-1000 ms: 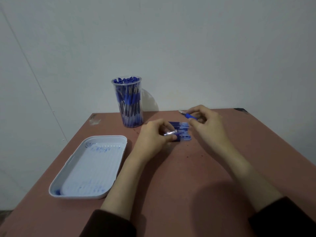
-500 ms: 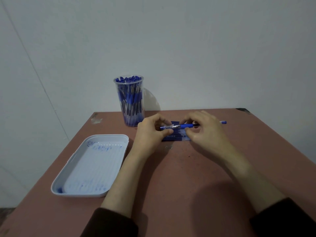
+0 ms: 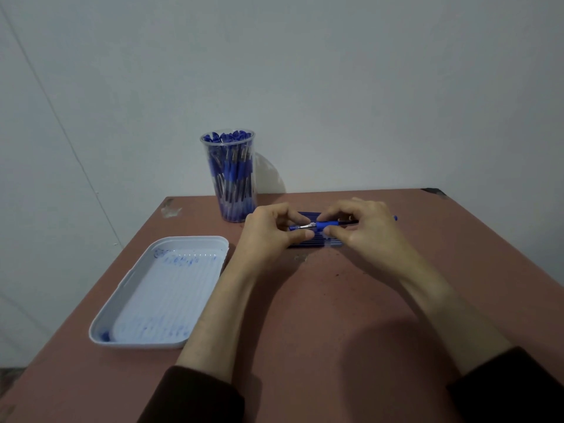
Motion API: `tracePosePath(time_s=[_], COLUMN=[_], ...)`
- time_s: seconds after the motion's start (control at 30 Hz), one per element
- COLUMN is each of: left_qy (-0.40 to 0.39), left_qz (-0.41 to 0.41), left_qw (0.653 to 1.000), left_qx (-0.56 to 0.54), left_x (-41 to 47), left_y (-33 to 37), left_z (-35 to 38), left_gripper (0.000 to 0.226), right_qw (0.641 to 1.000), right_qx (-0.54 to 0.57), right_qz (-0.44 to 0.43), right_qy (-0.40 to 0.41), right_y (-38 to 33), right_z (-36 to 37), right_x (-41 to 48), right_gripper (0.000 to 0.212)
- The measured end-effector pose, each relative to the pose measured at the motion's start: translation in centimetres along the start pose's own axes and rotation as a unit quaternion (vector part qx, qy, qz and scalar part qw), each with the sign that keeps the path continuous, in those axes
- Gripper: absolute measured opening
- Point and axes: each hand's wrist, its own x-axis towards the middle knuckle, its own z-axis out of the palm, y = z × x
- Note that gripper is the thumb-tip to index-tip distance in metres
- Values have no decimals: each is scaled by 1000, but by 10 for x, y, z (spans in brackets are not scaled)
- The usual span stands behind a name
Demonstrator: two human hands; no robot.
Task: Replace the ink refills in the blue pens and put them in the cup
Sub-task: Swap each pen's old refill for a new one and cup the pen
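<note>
Both hands meet over the far middle of the reddish-brown counter [image 3: 335, 315]. The left hand [image 3: 268, 233] pinches the metal tip end of a slim blue plastic pen [image 3: 323, 225]; the right hand [image 3: 366, 230] pinches its blue grip, holding it level. Beneath lies a flat row of dark blue ink refills [image 3: 308, 244], partly hidden by the fingers. Far left of the hands stands a clear plastic cup [image 3: 229, 178] packed with blue pens. A white ink-stained rectangular plastic tray [image 3: 138, 344] sits near left.
</note>
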Motion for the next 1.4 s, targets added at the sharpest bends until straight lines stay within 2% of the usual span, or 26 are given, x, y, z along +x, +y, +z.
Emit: tracePosePath(time_s=[0.17,0.47,0.57,0.63,0.73,0.83,0.93,1.07,1.17,1.27,1.4], left_qy=[-1,-6,3,11,59,154,279,382,365,311,266], left_qz=[-2,1,-2,8,20,21,89,224,241,203,142], left_qw=[1000,999,999,995,979,959,939,896,897,916,930], left_qx=[-13,-42,-53,-101,-194,-236,-181,-42,58,154,212], left_x=[1,-1,-1,-2,-5,-5,3,27,52,70,79], left_y=[-1,3,5,9,20,30,46,81,90,81,68], left_z=[1,0,-1,-2,0,-3,-34,-92,-111,-114,-113], left_gripper=[18,16,16,14,13,14,16,14,16,23,35], right_qw=[1000,999,996,990,980,989,997,997,996,996,995], right_qx=[11,33,83,141,192,130,33,-11,-33,-34,-40], right_qz=[-2,-12,-12,-20,-39,-46,-45,-65,-83,-81,-88], right_qy=[-2,3,6,16,37,43,47,30,22,22,21], right_y=[1,-1,0,-1,-5,-2,2,2,5,7,10], right_z=[-1,0,1,2,6,16,19,23,27,28,29], right_x=[2,3,1,1,3,2,-2,-1,-2,-1,1], right_gripper=[37,41,36,28,24,38,55,55,54,54,60])
